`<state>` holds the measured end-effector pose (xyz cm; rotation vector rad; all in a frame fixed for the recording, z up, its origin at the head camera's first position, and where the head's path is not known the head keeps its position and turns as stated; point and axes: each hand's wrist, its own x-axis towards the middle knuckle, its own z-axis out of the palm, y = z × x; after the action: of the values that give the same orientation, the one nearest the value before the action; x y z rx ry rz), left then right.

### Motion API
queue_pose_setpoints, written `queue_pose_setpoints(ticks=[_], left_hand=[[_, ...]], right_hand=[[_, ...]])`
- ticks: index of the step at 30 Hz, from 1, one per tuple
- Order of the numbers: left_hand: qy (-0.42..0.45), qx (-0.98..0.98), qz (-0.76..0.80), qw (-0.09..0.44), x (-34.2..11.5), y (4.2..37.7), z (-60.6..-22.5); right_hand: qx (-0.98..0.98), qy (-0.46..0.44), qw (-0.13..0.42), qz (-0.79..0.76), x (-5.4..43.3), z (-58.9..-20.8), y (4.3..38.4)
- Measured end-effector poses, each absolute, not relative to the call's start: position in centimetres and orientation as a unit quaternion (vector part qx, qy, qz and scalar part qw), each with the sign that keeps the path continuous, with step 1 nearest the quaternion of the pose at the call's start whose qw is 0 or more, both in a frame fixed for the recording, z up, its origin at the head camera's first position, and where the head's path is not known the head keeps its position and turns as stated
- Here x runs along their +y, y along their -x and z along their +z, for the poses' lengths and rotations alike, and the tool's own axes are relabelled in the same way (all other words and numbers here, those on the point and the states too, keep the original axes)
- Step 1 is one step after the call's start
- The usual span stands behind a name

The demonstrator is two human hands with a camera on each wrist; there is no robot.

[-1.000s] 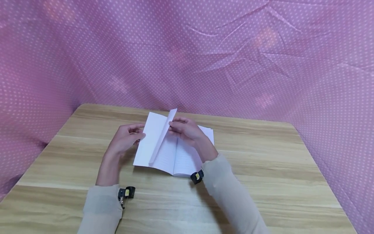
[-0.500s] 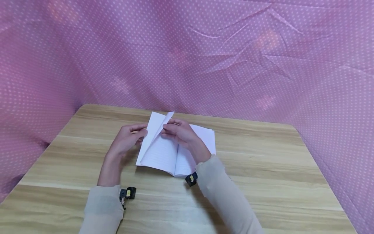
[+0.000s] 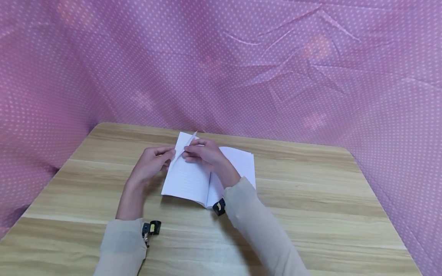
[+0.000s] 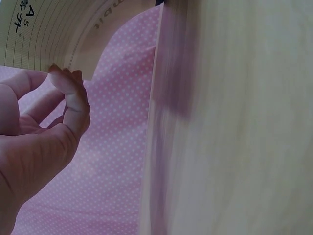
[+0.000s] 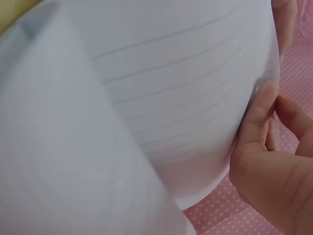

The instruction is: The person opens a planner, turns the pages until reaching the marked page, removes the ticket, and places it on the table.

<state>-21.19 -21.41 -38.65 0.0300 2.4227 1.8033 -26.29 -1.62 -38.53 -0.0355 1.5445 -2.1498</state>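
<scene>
An open notebook (image 3: 193, 178) with white lined pages lies on the table, its left half raised a little. My left hand (image 3: 152, 163) pinches the outer edge of that left half between thumb and fingers. In the left wrist view the underside of the notebook's cover (image 4: 54, 29) shows printed lettering above the fingertips. With my right hand (image 3: 205, 153) I pinch a single page (image 5: 252, 103) near its upper edge, bent over toward the left. The right forearm covers part of the notebook's right half.
The wooden table (image 3: 310, 207) extends around the notebook on all sides. A pink dotted cloth (image 3: 241, 69) hangs behind the table and along its sides. A small black camera (image 3: 152, 227) sits at the left cuff, another camera (image 3: 219, 207) at the right.
My right hand has moved left, carrying the page across toward the left edge, so more of the lined page beneath shows. The left hand has stayed nearly in place.
</scene>
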Motion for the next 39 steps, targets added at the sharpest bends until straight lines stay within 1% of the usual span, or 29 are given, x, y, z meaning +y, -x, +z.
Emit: queue_pose_setpoints(ticks=[11, 16, 19, 25, 33, 39], left_hand=[[-0.023, 0.790, 0.609, 0.072, -21.1, 21.2, -38.7], [-0.033, 0.806, 0.588, 0.060, -21.0, 21.2, -38.4], [-0.034, 0.815, 0.575, 0.057, -20.9, 21.2, -38.1], [-0.020, 0.827, 0.558, 0.070, -20.7, 21.1, -37.5], [-0.023, 0.830, 0.556, 0.050, -20.8, 21.1, -38.0], [-0.023, 0.828, 0.559, 0.046, -21.2, 21.0, -38.4]], right_hand=[[0.619, -0.003, 0.252, -0.744, -2.4, -37.9, 26.8], [0.629, -0.005, 0.255, -0.734, -2.6, -37.8, 26.7], [0.633, -0.008, 0.251, -0.733, -2.8, -37.7, 26.8], [0.648, -0.017, 0.238, -0.724, -3.0, -37.5, 26.9], [0.640, 0.009, 0.244, -0.729, -3.0, -37.5, 26.6], [0.649, 0.028, 0.242, -0.721, -2.3, -37.6, 26.3]])
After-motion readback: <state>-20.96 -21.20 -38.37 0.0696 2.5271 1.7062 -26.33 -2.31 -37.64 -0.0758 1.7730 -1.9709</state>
